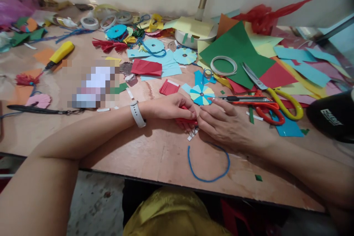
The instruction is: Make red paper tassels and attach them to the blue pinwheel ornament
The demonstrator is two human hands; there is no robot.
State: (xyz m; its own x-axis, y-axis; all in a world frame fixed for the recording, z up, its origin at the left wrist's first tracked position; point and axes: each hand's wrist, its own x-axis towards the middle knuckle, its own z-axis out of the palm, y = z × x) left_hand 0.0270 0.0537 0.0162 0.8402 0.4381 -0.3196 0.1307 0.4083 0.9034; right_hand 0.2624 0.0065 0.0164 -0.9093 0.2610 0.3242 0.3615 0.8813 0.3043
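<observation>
My left hand (177, 107), with a white band at the wrist, is closed on a small piece of red paper (188, 121). Against its fingertips rests my right hand (218, 118), its fingers bent at the red paper; whether it grips anything is hidden. Just beyond the hands lies a blue and yellow pleated paper disc (202, 94), touched or nearly touched by a right fingertip. A folded red paper stack (169, 87) sits behind my left hand. Blue cord (208, 181) curves on the table below my right hand.
Scissors with yellow handles (287, 103), orange-handled scissors (269, 112) and a cutter (243, 99) lie right of the hands. A black mug (332, 116) stands at the right edge. A fan base (196, 37), tape rolls (90, 23) and green paper (235, 57) are behind.
</observation>
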